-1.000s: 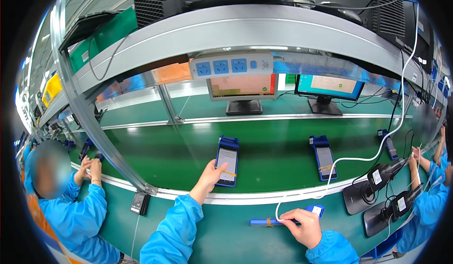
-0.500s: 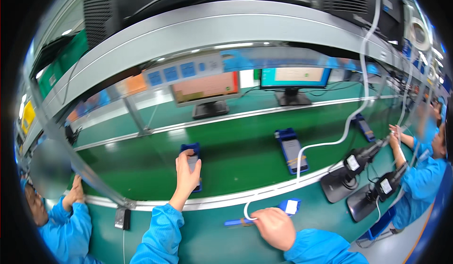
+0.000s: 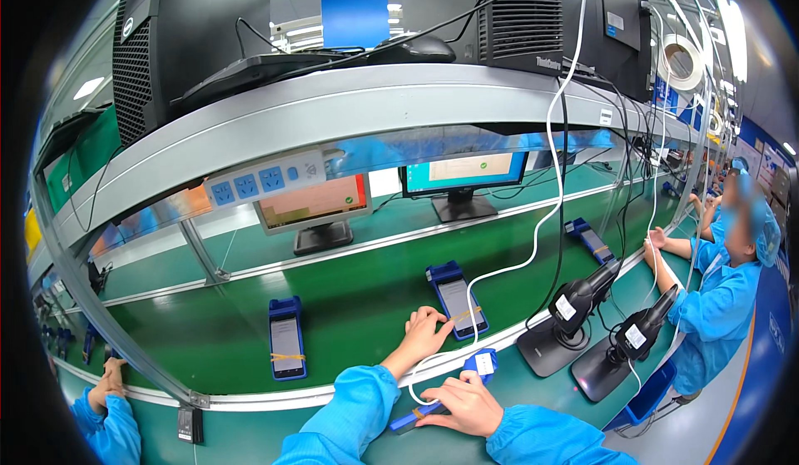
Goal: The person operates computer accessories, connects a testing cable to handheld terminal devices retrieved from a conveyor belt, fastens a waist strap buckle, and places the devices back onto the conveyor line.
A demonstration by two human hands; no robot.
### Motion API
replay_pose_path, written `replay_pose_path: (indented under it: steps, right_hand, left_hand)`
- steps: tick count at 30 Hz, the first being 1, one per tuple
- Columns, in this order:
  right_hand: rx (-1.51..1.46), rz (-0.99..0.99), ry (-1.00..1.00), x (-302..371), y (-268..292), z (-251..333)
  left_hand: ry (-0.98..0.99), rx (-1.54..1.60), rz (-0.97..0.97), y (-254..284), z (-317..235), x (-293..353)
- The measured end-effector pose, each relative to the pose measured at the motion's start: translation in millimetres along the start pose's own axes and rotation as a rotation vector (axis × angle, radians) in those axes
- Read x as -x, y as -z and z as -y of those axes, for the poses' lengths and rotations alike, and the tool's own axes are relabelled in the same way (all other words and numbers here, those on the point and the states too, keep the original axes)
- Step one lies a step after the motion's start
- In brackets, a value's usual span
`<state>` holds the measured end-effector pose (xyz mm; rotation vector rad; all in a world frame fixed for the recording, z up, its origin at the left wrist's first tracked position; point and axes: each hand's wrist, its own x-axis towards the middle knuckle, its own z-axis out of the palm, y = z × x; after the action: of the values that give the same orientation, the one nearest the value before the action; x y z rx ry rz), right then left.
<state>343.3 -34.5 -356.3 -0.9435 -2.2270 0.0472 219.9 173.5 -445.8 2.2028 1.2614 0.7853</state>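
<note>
My left hand (image 3: 423,338) reaches over the belt's near rail, fingers stretched and apart. Its fingertips are at the lower left edge of a blue-cased handheld terminal (image 3: 456,299) with a grey screen and yellow band. My right hand (image 3: 470,407) lies bent across another blue handheld terminal (image 3: 404,422) on the near bench, thumb by its yellow band; most of that terminal is hidden. Its far end, with a white label, shows beyond the fingers. A white cable (image 3: 474,286) hangs down and loops to my right fingertips. Left of my hands, another banded terminal (image 3: 286,340) lies on the belt.
Two black scanners on stands (image 3: 553,340) occupy the bench at right. A further terminal (image 3: 589,240) lies farther along the green belt (image 3: 208,324). Behind are two monitors (image 3: 312,203); a metal shelf (image 3: 374,91) crosses above. Co-workers (image 3: 720,274) in blue sit on both sides.
My left hand has left the left-hand terminal and moved right to the middle one. My right fingers, closed at the cable before, are more spread. The view has shifted.
</note>
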Motion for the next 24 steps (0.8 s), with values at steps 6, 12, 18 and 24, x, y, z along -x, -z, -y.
replay_pose_path:
  steps: [6, 12, 18, 24]
  right_hand:
    - [0.048, -0.097, -0.021, 2.7, 9.2, -27.4]
    - [0.066, -0.098, -0.059, 5.3, 17.0, -35.3]
    - [0.035, -0.136, -0.091, 6.0, 27.3, -42.6]
    - [0.093, -0.121, -0.173, 13.9, 41.3, -54.4]
  left_hand:
    - [0.245, -0.159, -0.096, -19.4, -17.1, -32.9]
    - [0.317, 0.339, -0.117, -13.7, -0.4, -41.0]
    - [0.331, 0.73, 0.05, 47.6, 24.1, 0.5]
    - [0.371, 0.91, -0.054, 96.9, 12.3, 99.5]
